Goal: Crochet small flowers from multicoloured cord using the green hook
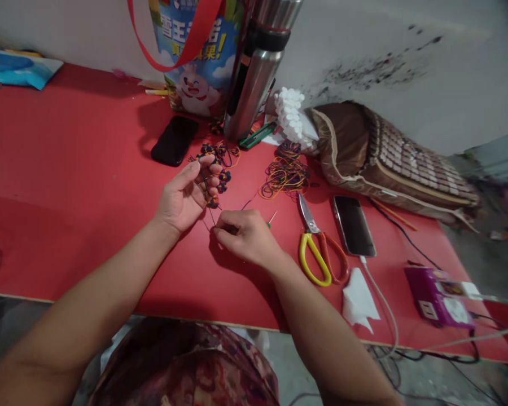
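The dark string (213, 217) ran between the two hands, over the red table (88, 169). The right hand (245, 237) pinched its low end. The left hand (188, 196) was half curled by its top, but I couldn't tell if it gripped. The string seemed light, soft and bendy, best pinched near the little knots (213, 202). Fingers hid some knots.

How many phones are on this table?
2: one black rectangular phone left of the silver metal flask; one black-screened phone right of the yellow-and-red-handled scissors.
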Demonstrator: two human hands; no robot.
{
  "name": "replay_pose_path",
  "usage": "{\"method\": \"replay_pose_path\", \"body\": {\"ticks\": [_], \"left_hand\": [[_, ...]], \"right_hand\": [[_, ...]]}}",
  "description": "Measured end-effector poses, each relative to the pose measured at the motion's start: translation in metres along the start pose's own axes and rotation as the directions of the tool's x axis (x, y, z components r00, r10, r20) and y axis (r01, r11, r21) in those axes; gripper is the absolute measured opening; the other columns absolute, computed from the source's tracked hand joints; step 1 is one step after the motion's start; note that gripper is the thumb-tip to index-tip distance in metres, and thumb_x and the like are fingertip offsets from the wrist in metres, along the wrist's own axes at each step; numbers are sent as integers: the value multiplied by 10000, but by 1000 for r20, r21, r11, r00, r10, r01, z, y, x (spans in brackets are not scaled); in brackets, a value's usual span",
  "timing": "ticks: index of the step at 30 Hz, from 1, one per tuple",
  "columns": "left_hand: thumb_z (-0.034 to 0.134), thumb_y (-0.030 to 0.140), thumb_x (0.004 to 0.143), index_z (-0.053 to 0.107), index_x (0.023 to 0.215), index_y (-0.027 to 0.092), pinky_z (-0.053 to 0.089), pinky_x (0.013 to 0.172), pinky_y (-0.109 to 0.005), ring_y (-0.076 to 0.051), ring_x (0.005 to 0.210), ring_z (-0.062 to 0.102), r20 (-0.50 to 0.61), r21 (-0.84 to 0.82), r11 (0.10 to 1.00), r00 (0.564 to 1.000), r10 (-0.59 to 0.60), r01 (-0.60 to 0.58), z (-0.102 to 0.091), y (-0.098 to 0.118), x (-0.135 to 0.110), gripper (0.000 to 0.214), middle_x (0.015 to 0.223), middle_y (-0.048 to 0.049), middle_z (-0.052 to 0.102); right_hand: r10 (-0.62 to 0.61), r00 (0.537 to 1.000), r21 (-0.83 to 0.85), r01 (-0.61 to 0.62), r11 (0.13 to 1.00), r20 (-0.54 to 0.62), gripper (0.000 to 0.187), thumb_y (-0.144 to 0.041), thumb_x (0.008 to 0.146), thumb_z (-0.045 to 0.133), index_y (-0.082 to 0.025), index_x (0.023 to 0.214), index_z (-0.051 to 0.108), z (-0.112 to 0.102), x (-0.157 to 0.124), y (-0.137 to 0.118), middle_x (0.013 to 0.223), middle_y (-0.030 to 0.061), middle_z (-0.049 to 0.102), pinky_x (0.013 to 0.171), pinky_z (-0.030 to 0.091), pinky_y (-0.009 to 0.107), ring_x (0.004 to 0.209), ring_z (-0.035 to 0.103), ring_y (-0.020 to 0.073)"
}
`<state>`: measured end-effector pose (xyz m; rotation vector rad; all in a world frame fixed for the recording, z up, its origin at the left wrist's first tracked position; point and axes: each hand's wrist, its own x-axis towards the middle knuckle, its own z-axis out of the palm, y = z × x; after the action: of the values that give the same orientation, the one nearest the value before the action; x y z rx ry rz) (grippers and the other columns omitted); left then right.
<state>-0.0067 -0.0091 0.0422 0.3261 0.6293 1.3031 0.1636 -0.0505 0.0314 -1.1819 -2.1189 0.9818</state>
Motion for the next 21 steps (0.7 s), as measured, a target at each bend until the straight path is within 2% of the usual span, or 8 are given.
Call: {"method": "replay_pose_path", "body": {"ticks": [2,4,7,9,12,14,17,21], "left_hand": [[635,182,1049,817,938,155,562,585,-154,-71,650,714,18,4,1000,1000,1,-1,-1,-2,0,214,856,-37,807],[662,182,1034,824,913,154,538,562,-148,-66,633,689,35,17,1000,999,7,-7,-2,-4,0,204,848,-42,805],[673,173,1020,835,884,138,513,546,-147,-62,614,662,43,44,999,999,-3,1,0,-7,-2,215,833,-57,800],[661,166,1022,838,864,131,498,535,-148,-62,602,647,35,61,998,999,-20,18,3,-8,-4,240,827,-67,799],[662,169,1027,836,831,133,487,532,-155,-66,594,628,25,82,996,999,-34,32,7,-11,-7,265,816,-75,795],[674,194,1032,829,788,132,479,526,-159,-68,585,615,21,87,995,999,-43,41,9,-12,-9,296,789,-77,786],[715,239,1027,802,699,131,464,506,-153,-60,560,603,3,77,995,998,-56,56,9,-13,-9,357,752,-75,774],[665,238,1065,788,660,122,492,512,-147,-56,554,625,2,61,996,998,-67,67,9,-12,-8,439,755,-81,778]], "right_hand": [[-49,999,-41,48,998,-19,243,-173,919,634,-184,678,664,-2,1,1,637,-10,635,611,359,283,566,477,99],[-78,990,-59,71,996,-116,248,-272,988,651,-183,769,723,-5,1,3,732,20,700,625,392,291,599,515,110],[-8,933,-7,6,1000,-359,239,-396,1024,668,-191,949,765,-10,3,6,868,49,769,622,443,304,611,555,120],[63,889,102,-19,995,-453,221,-406,1027,659,-210,1083,745,-12,4,8,1009,65,805,610,484,310,611,571,117],[141,900,337,6,942,-412,298,-430,1017,667,-264,1264,661,-11,5,10,1235,79,802,540,497,296,620,599,117],[164,921,435,7,900,-353,347,-428,1002,685,-279,1308,619,-8,6,10,1279,82,789,470,445,284,563,568,97],[182,934,462,-21,887,-307,359,-388,993,693,-269,1319,603,-4,7,9,1279,87,784,417,386,283,469,476,58],[195,936,447,-45,894,-294,353,-367,981,692,-263,1309,613,-2,7,8,1311,97,780,403,380,282,466,468,52]]}}
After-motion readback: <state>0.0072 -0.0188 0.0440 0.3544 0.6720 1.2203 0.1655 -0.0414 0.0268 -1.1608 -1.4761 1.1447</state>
